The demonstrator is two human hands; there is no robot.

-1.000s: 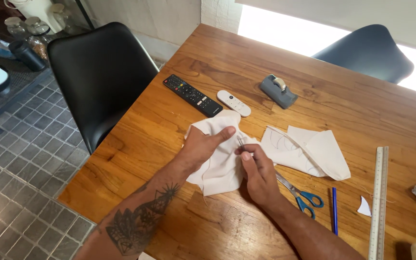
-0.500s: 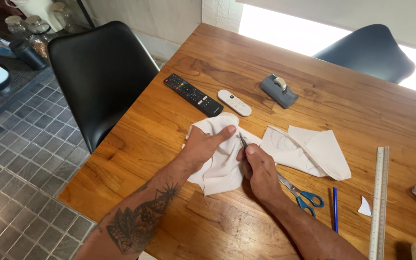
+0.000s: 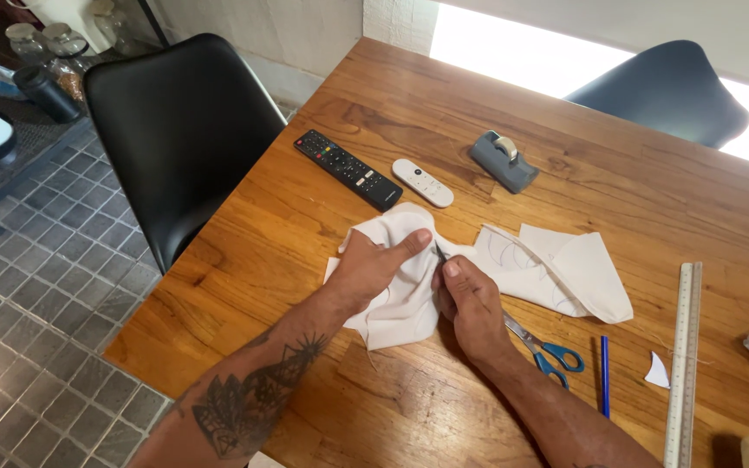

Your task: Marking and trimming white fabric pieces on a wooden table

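A piece of white cloth (image 3: 400, 299) lies crumpled on the wooden table (image 3: 305, 234). My left hand (image 3: 374, 264) presses flat on it, thumb stretched toward the right. My right hand (image 3: 470, 299) is closed around a small dark pointed tool (image 3: 438, 252), whose tip touches the cloth just beside my left thumb. More white cloth with curved pencil lines (image 3: 556, 269) spreads out to the right of both hands.
Blue-handled scissors (image 3: 548, 351), a blue pen (image 3: 604, 374) and a long metal ruler (image 3: 683, 364) lie to the right. A black remote (image 3: 347, 169), a white remote (image 3: 422, 182) and a grey tape dispenser (image 3: 502, 160) lie farther back. Black chair (image 3: 179, 130) at left.
My right hand has drawn in closer to my left thumb, and the tool tip now rests on the cloth. My left hand stays pressed on the cloth.
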